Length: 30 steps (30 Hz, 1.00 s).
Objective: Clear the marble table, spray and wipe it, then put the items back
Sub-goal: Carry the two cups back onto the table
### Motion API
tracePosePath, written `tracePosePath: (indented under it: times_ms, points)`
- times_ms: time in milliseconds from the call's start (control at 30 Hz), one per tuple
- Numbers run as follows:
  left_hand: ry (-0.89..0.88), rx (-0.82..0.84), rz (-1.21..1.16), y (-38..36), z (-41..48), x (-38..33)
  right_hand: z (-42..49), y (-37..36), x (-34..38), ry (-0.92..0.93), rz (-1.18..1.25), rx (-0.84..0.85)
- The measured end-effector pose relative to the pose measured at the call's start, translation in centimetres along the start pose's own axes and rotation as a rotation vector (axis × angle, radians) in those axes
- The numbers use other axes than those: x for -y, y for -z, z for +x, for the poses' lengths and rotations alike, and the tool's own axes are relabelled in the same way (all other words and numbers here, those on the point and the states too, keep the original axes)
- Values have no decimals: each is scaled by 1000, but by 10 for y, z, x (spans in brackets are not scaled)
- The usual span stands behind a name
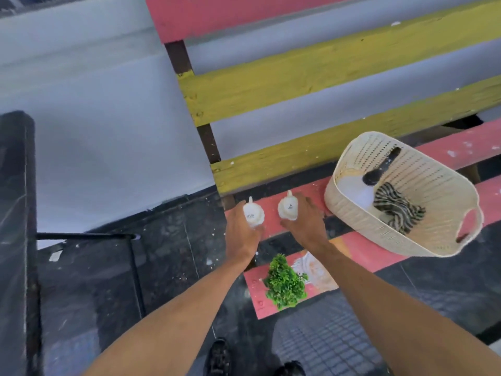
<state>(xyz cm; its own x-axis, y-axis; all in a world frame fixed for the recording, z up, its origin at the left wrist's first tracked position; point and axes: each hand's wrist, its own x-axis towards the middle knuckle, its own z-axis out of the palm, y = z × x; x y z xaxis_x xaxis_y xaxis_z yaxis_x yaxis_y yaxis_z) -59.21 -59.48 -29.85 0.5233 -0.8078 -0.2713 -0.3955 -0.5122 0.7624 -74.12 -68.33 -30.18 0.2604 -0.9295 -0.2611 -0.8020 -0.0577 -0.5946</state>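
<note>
Two small white bottles stand on the pink bench seat. My left hand grips the left white bottle from its near side. My right hand grips the right white bottle. A small green plant sits on the nearest pink slat, just below my wrists. To the right, a cream basket stands on the bench and holds a spray bottle with a black head and a striped cloth. The dark marble table shows at the left edge.
The bench back of yellow and pink planks rises behind the bottles against a pale wall. A thin black metal frame juts out from the table over the dark tiled floor. My shoes show at the bottom.
</note>
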Motion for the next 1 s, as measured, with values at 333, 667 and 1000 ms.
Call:
tracePosePath:
  times_ms: [333, 667, 1000]
  points:
    - [-61, -133, -126, 159, -90, -64, -102, 68, 122, 64, 205, -149]
    - [-19, -434, -155, 451, -208, -26, -257, 48, 354, 281, 276, 9]
    - [194, -582, -134, 741, -229, 223, -326, -177, 589, 319, 281, 161]
